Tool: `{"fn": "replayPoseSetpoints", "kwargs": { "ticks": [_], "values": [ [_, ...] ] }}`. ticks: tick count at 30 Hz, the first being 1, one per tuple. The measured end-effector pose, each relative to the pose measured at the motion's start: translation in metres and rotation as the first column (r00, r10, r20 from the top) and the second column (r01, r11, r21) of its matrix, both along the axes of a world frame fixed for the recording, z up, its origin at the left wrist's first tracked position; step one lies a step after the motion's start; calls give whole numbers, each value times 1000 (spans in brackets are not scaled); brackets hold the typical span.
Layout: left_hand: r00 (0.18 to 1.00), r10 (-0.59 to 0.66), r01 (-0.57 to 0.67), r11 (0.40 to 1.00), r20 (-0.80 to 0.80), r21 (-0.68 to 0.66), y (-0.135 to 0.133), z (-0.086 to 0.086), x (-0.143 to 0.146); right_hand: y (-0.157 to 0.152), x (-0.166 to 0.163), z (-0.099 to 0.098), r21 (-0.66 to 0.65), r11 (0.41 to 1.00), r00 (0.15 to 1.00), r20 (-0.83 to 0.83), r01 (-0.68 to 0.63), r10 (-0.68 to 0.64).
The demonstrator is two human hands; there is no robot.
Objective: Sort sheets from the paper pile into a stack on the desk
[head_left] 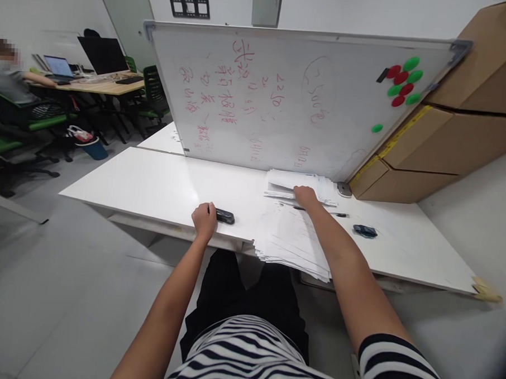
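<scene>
My left hand is closed around the end of a black stapler lying near the front edge of the white table. My right hand reaches forward and rests, fingers curled, on a far stack of white papers below the whiteboard. A second, larger stack of papers lies under my right forearm and hangs over the table's front edge. A black pen lies just right of my wrist.
A whiteboard with red writing and red and green magnets leans at the table's back. Cardboard boxes stand at right. A small dark object lies on the table. At far left, a person sits at a desk with a laptop.
</scene>
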State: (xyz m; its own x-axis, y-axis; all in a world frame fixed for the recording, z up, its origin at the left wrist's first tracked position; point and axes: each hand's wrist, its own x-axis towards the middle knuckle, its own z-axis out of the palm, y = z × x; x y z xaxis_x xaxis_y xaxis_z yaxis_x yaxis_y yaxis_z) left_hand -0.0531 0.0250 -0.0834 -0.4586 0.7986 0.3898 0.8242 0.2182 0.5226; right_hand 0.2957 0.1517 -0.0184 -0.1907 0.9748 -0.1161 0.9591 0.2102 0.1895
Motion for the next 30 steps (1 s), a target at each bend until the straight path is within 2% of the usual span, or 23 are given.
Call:
{"fn": "replayPoseSetpoints", "kwargs": {
  "ticks": [4, 7, 9, 11, 14, 15, 16, 17, 18, 20, 21, 22, 24, 26, 28, 30],
  "values": [
    [1000, -17, 17, 1000, -2, -2, 1, -1, -1, 0, 0, 9, 23, 999, 999, -13, 31, -31],
    [999, -15, 15, 1000, 30, -3, 2, 0, -3, -12, -7, 19, 64, 998, 999, -34, 11, -9],
    [997, -4, 3, 1000, 74, 6, 0, 2, -3, -32, -15, 25, 112, 993, 998, -51, -26, 32],
    [993, 0, -9, 997, 119, 71, -6, 8, 2, -62, -25, 28, 201, 977, 989, -107, -76, 99],
    [964, -94, 29, 967, 248, 255, -26, 26, 22, -114, -40, 26, 420, 899, 910, -313, -123, 271],
    [924, -175, 68, 950, 340, 304, -35, 34, 32, -129, -44, 24, 464, 878, 872, -375, -116, 314],
    [843, -279, 127, 935, 461, 332, -44, 43, 43, -143, -47, 22, 484, 868, 837, -425, -109, 343],
    [695, -384, 202, 916, 608, 347, -52, 52, 54, -154, -50, 20, 492, 865, 807, -470, -97, 358],
    [496, -445, 263, 896, 746, 359, -58, 60, 64, -162, -52, 18, 492, 867, 782, -508, -82, 362],
    [114, -442, 394, 842, 890, 368, -62, 75, 79, -174, -52, 14, 486, 872, 743, -564, -56, 361],
    [-22, -394, 421, 830, 919, 366, -61, 80, 83, -178, -51, 13, 487, 872, 724, -582, -54, 369],
    [-104, -341, 423, 835, 934, 352, -58, 84, 86, -182, -49, 11, 490, 869, 704, -595, -64, 387],
    [-161, -251, 374, 879, 955, 294, -51, 86, 87, -191, -43, 7, 502, 858, 665, -606, -107, 437],
    [-161, -208, 352, 901, 965, 253, -45, 85, 88, -205, -35, 2, 521, 841, 637, -601, -145, 482],
    [-164, -218, 408, 873, 962, 267, -44, 84, 92, -222, -26, -5, 542, 826, 615, -601, -155, 510],
    [-174, -253, 503, 808, 952, 307, -47, 87, 99, -241, -20, -14, 544, 832, 573, -650, -106, 498]
  ]
}}
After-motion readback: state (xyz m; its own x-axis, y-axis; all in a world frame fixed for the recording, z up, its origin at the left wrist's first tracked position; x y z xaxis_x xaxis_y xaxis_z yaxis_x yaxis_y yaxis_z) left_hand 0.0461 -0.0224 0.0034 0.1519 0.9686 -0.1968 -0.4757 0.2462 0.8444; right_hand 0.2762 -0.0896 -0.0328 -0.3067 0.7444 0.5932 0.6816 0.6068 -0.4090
